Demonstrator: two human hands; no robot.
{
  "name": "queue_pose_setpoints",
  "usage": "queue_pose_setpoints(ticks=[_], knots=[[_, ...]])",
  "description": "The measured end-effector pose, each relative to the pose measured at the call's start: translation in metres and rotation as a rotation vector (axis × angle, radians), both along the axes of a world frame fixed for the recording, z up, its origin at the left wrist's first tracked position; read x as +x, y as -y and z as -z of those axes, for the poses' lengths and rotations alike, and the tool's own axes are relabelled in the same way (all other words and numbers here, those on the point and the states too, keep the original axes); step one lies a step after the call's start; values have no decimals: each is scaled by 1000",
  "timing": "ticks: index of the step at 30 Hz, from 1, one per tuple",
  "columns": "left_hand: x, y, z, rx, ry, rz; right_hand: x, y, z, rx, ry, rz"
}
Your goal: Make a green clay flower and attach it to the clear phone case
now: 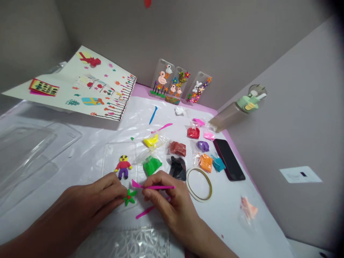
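A clear phone case lies on the plastic-covered table with a small clay figure stuck on it, yellow head, red top, purple legs. Near its lower corner sits a green clay star with a red centre. My left hand rests beside the star, fingertips pinched against its left edge. My right hand is closed round a pink modelling tool, whose flat tip points left just above the star. A second pink tool lies under my right hand.
Bags of coloured clay lie beyond: yellow, green, dark red, black, orange, purple. A tape ring, black phone, bottle, three decorated cases and a decorated paper sheet surround them.
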State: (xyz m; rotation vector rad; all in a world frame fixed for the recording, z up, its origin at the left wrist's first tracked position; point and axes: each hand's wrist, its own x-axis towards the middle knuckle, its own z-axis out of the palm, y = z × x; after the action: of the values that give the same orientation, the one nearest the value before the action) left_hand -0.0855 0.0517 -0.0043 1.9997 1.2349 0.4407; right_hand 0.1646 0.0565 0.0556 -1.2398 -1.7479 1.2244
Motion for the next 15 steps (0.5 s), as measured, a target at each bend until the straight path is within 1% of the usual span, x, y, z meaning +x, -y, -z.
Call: queue_pose_setpoints(ticks=[4, 7, 12, 15], knots=[[1, -1, -2, 22, 8, -7, -3, 5, 3, 224, 144, -112], [2, -2, -4, 18, 32, -4, -4, 8, 6, 335, 211, -168], [2, -4, -4, 15, 26, 2, -5, 9, 11, 370, 265, -204], [-1, -6, -3, 43, 10, 61, -6, 9, 11, 370, 286, -221]])
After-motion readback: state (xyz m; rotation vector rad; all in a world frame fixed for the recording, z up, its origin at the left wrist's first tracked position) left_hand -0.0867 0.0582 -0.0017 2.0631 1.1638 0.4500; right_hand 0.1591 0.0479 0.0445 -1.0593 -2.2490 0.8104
